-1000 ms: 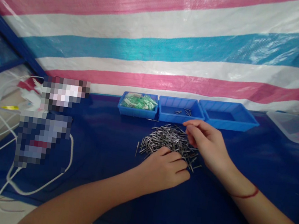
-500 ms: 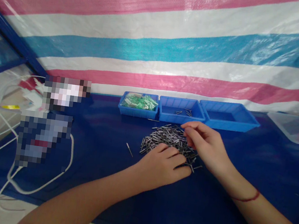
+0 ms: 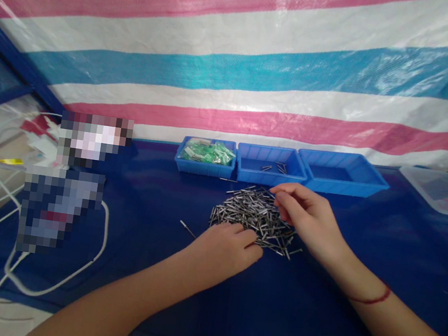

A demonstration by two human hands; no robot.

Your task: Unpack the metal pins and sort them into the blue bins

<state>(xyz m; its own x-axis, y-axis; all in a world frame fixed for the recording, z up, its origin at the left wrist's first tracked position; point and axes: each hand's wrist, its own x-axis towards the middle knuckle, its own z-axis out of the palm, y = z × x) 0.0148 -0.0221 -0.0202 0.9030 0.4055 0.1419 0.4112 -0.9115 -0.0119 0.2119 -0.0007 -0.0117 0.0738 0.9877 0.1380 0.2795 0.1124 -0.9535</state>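
Observation:
A heap of thin silver metal pins (image 3: 257,214), which look like blind rivets, lies on the blue tabletop. My left hand (image 3: 226,249) is palm down at the heap's near left edge, its fingers curled under. Whatever those fingertips hold, if anything, is hidden. Over the right far edge of the heap, my right hand (image 3: 305,213) has thumb and forefinger pinched together; I cannot make out what is between them. One loose pin (image 3: 187,228) is left of the heap, near my left hand, and another pin (image 3: 228,180) lies in front of the bins.
Behind the heap stand three blue bins: the left bin (image 3: 202,169) has green-and-clear packets (image 3: 207,152), the middle bin (image 3: 270,175) a few pins. A clear plastic lid or tray (image 3: 441,193) is at right. White cables (image 3: 105,229) and blurred-out items occupy the left.
My left hand has moved left and slightly toward me, uncovering more of the heap's near edge. The loose pin at left has shifted and turned a little. My right hand stays nearly still.

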